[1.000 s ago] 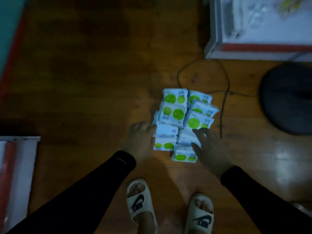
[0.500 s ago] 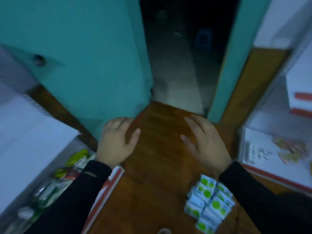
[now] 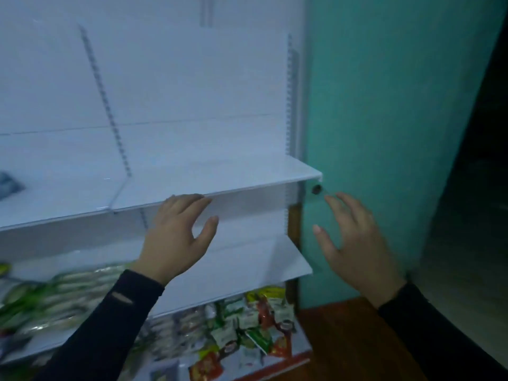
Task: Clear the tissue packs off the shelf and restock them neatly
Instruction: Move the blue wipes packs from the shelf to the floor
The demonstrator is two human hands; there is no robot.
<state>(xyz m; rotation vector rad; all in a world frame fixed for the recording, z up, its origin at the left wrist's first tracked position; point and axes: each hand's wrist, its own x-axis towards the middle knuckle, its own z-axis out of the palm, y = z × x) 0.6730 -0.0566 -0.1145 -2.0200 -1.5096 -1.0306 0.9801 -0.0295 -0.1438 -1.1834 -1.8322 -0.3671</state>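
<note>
Dim light falls on a white metal shelving unit (image 3: 170, 105) set against a teal wall (image 3: 384, 105), with brown wooden floor (image 3: 343, 339) below. From the head camera, the upper white shelf board (image 3: 220, 174) holds nothing on its right part; a dark blurred item (image 3: 8, 184) sits at its far left. A lower shelf carries green-and-white packets (image 3: 55, 292), blurred, and the bottom tier holds mixed red, green and white sachets (image 3: 247, 325). No tissue packs show. The left hand (image 3: 176, 237) is spread, empty, fingertips at the upper board's front edge. The right hand (image 3: 354, 243) hangs splayed and empty before the wall.
</note>
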